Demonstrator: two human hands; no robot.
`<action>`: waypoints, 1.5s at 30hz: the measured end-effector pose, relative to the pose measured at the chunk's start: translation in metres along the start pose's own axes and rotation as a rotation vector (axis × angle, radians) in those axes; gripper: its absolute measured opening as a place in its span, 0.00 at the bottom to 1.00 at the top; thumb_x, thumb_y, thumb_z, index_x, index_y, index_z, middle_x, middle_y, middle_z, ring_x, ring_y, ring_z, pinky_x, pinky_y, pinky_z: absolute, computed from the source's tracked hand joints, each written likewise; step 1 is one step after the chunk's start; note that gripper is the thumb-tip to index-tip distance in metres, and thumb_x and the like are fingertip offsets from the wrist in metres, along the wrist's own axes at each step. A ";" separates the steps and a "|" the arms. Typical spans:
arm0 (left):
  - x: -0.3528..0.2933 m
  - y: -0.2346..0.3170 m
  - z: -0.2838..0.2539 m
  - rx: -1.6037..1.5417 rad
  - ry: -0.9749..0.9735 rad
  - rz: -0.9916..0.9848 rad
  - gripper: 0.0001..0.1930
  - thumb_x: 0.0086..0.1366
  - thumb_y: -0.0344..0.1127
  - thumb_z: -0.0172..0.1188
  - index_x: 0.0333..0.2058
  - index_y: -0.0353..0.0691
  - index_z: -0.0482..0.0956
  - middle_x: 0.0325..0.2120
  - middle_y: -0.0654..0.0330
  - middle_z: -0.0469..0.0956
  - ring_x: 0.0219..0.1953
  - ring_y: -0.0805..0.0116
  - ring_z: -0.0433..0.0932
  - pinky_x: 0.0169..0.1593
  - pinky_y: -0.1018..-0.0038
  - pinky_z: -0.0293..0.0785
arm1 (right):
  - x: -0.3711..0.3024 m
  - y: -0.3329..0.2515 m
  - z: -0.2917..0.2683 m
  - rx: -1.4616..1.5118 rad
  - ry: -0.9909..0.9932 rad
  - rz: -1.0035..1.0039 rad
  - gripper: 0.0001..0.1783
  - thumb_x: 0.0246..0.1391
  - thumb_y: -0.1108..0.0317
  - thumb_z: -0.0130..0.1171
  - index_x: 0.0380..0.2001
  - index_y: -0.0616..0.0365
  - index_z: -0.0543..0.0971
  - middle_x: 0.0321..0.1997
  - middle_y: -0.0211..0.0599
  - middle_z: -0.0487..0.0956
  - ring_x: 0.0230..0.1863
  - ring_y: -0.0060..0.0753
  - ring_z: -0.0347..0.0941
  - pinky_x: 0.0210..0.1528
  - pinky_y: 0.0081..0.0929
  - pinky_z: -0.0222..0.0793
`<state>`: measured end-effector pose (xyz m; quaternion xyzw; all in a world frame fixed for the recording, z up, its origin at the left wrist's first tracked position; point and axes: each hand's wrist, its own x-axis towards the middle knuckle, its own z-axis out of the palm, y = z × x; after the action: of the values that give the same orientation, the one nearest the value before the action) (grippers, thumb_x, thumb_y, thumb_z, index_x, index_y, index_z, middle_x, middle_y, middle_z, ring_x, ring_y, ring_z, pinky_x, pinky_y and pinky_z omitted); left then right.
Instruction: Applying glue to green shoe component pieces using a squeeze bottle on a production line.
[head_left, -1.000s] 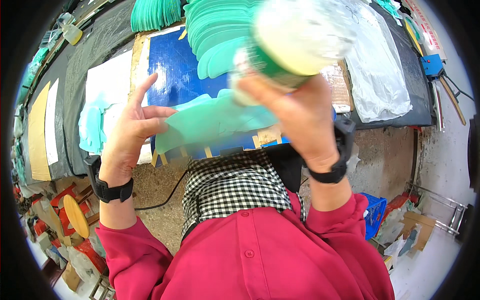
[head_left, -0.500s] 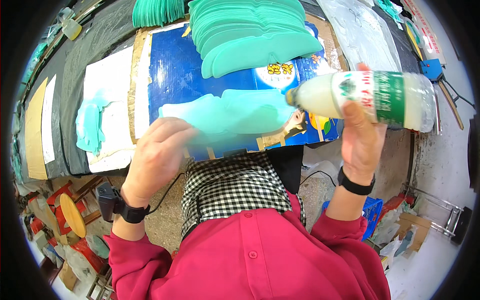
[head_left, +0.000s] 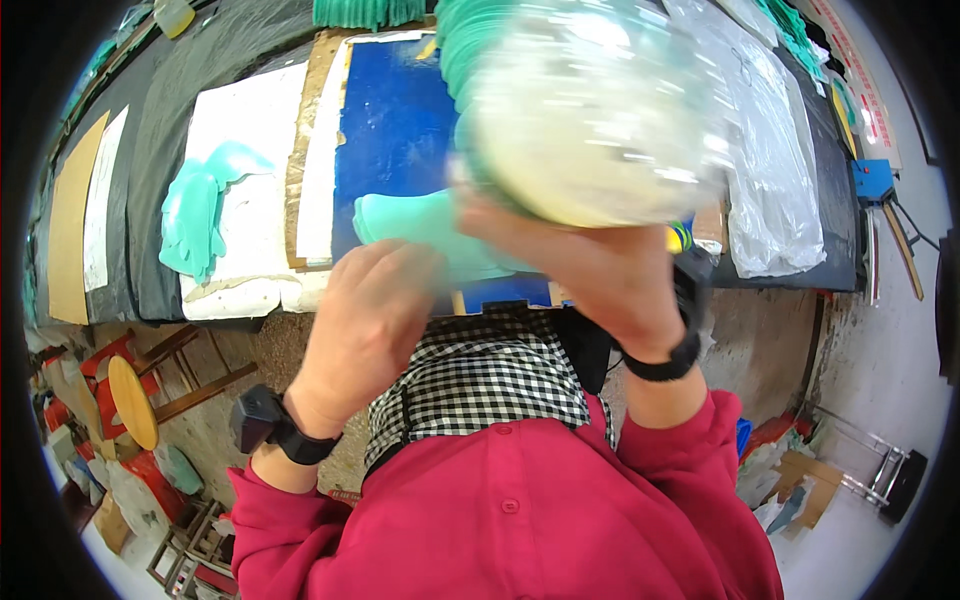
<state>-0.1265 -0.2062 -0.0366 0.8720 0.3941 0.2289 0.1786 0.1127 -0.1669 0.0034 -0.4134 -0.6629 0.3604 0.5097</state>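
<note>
A clear plastic bottle point(head_left: 600, 120) of pale, milky liquid looms close, blurred, with its base tipped up toward me. My right hand point(head_left: 600, 275) grips it from below; its neck and cap are hidden. Under it lies a thin, wavy-edged green sheet point(head_left: 400, 215), its right part covered by hand and bottle. My left hand point(head_left: 375, 300) is at the sheet's near edge, fingers curled together and their tips smeared by motion; whether they pinch the sheet cannot be made out. Both rest over a blue printed cardboard point(head_left: 390, 110).
A stack of similar green sheets point(head_left: 455, 50) stands behind, mostly hidden by the bottle. More green pieces point(head_left: 195, 220) lie on a white board point(head_left: 245, 130) at left. Clear plastic film point(head_left: 770, 190) covers the table's right side. A wooden stool point(head_left: 134, 403) stands below left.
The bottle has swung left and up toward me, from lying sideways to base-up. My left hand has moved right along the sheet's near edge. The whole view has shifted slightly.
</note>
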 end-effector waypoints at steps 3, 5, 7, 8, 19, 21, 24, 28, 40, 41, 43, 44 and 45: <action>-0.006 0.015 0.004 0.003 -0.037 -0.108 0.28 0.59 0.28 0.73 0.60 0.38 0.82 0.57 0.54 0.77 0.60 0.49 0.75 0.64 0.55 0.73 | -0.011 -0.013 -0.017 -0.010 0.105 0.126 0.20 0.51 0.74 0.82 0.47 0.62 0.88 0.42 0.35 0.91 0.44 0.22 0.87 0.49 0.25 0.82; -0.012 0.018 0.007 -0.002 -0.010 -0.134 0.29 0.59 0.29 0.73 0.61 0.38 0.81 0.57 0.54 0.77 0.60 0.48 0.75 0.64 0.55 0.73 | -0.001 -0.011 -0.009 -0.062 0.075 0.088 0.20 0.50 0.74 0.82 0.47 0.62 0.88 0.42 0.35 0.91 0.44 0.22 0.87 0.48 0.25 0.83; -0.011 0.018 0.010 -0.025 0.014 -0.127 0.30 0.59 0.29 0.74 0.61 0.38 0.81 0.58 0.54 0.76 0.60 0.48 0.74 0.64 0.55 0.73 | 0.013 -0.005 0.005 -0.047 0.031 0.078 0.22 0.50 0.73 0.83 0.48 0.62 0.86 0.44 0.35 0.91 0.43 0.23 0.87 0.47 0.27 0.83; -0.012 0.017 0.010 -0.024 0.019 -0.125 0.29 0.59 0.30 0.74 0.61 0.38 0.80 0.57 0.54 0.76 0.61 0.48 0.74 0.64 0.54 0.72 | 0.020 0.004 0.021 0.052 0.018 0.107 0.25 0.49 0.71 0.83 0.50 0.61 0.85 0.43 0.36 0.91 0.41 0.24 0.87 0.47 0.27 0.83; -0.016 0.017 0.011 -0.043 0.072 -0.149 0.27 0.58 0.31 0.75 0.57 0.43 0.81 0.55 0.55 0.77 0.61 0.50 0.75 0.63 0.55 0.70 | 0.022 -0.010 0.018 0.004 -0.109 0.175 0.25 0.54 0.70 0.80 0.54 0.63 0.83 0.44 0.38 0.91 0.43 0.26 0.87 0.45 0.29 0.83; -0.012 0.019 0.009 -0.035 0.052 -0.143 0.27 0.58 0.30 0.75 0.57 0.44 0.81 0.55 0.56 0.77 0.60 0.51 0.75 0.63 0.55 0.70 | -0.008 -0.023 -0.024 -0.165 0.061 0.274 0.21 0.55 0.75 0.79 0.52 0.67 0.84 0.46 0.37 0.89 0.45 0.23 0.85 0.47 0.27 0.83; -0.006 0.018 0.005 -0.049 0.026 -0.124 0.26 0.58 0.30 0.75 0.57 0.44 0.81 0.56 0.56 0.77 0.60 0.51 0.75 0.62 0.55 0.70 | -0.046 -0.018 -0.064 -0.110 0.326 0.302 0.23 0.52 0.79 0.79 0.51 0.68 0.84 0.48 0.39 0.89 0.45 0.26 0.85 0.49 0.28 0.83; -0.003 0.015 -0.001 -0.091 0.012 -0.107 0.24 0.59 0.29 0.74 0.55 0.42 0.82 0.54 0.56 0.79 0.59 0.50 0.76 0.61 0.54 0.70 | -0.072 -0.030 -0.061 -0.152 0.486 0.292 0.24 0.51 0.80 0.80 0.52 0.67 0.84 0.48 0.39 0.88 0.46 0.28 0.85 0.52 0.29 0.83; -0.045 0.005 -0.004 -0.165 0.227 -0.133 0.15 0.57 0.23 0.71 0.44 0.38 0.84 0.43 0.57 0.83 0.50 0.50 0.80 0.58 0.52 0.72 | 0.010 -0.017 0.067 -0.647 -0.226 -0.141 0.30 0.50 0.62 0.81 0.54 0.53 0.80 0.47 0.39 0.87 0.46 0.46 0.85 0.49 0.40 0.79; -0.047 0.006 -0.004 -0.151 0.233 -0.128 0.15 0.57 0.23 0.71 0.43 0.38 0.85 0.43 0.57 0.83 0.50 0.50 0.80 0.57 0.52 0.72 | 0.024 -0.017 0.082 -0.425 -0.137 -0.073 0.30 0.46 0.63 0.83 0.51 0.55 0.80 0.42 0.41 0.87 0.42 0.50 0.85 0.43 0.37 0.80; -0.047 0.010 -0.005 -0.145 0.244 -0.129 0.15 0.56 0.23 0.71 0.43 0.39 0.85 0.43 0.58 0.83 0.50 0.51 0.80 0.56 0.54 0.72 | 0.037 -0.015 0.090 -0.202 -0.050 -0.006 0.31 0.42 0.63 0.86 0.48 0.56 0.79 0.38 0.43 0.86 0.37 0.53 0.85 0.37 0.35 0.81; -0.046 0.013 -0.007 -0.136 0.230 -0.142 0.15 0.56 0.24 0.71 0.43 0.39 0.86 0.43 0.59 0.83 0.49 0.51 0.80 0.55 0.55 0.72 | 0.041 -0.015 0.089 -0.237 -0.079 -0.046 0.32 0.42 0.62 0.86 0.48 0.56 0.79 0.38 0.43 0.86 0.38 0.54 0.85 0.37 0.36 0.81; -0.048 0.014 -0.008 -0.122 0.215 -0.164 0.14 0.57 0.24 0.71 0.43 0.40 0.86 0.43 0.59 0.83 0.49 0.52 0.79 0.55 0.56 0.71 | 0.042 -0.014 0.090 -0.263 -0.113 -0.085 0.33 0.42 0.62 0.86 0.49 0.56 0.79 0.37 0.43 0.86 0.38 0.55 0.85 0.37 0.37 0.81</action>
<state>-0.1503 -0.2504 -0.0355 0.7950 0.4663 0.3289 0.2061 0.0169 -0.1389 0.0119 -0.4272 -0.7490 0.2711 0.4278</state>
